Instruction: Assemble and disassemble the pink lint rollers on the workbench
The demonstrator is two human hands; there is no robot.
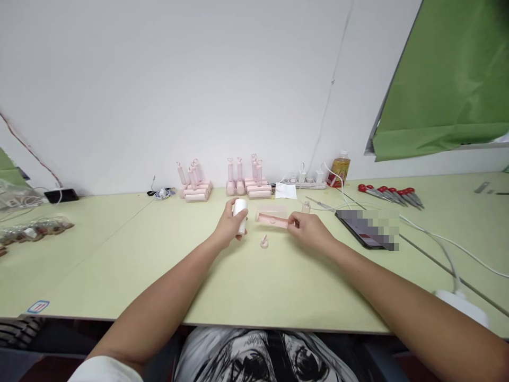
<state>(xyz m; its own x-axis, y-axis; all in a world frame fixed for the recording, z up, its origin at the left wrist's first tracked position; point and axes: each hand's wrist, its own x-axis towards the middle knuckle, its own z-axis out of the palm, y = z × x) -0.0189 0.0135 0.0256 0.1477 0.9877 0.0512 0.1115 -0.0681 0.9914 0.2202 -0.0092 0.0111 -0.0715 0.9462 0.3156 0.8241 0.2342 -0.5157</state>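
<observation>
My left hand (229,225) is wrapped round a white cylinder (240,216), which it holds upright with a slight tilt above the table. The fingers of my right hand (304,227) pinch the right end of a pink open half-shell (272,220). Behind that shell lies another pale pink piece (274,210). A small pink part with a peg (264,242) stands on the table between my hands, nearer to me. Just beyond my right hand is a small clear piece (306,207).
Pink parts (196,192) and more pink parts (259,190) stand along the wall. At right are a phone (360,229), white cables, red-handled tools (392,195) and a bottle (339,168). Bagged items (35,229) lie far left on the table (131,265).
</observation>
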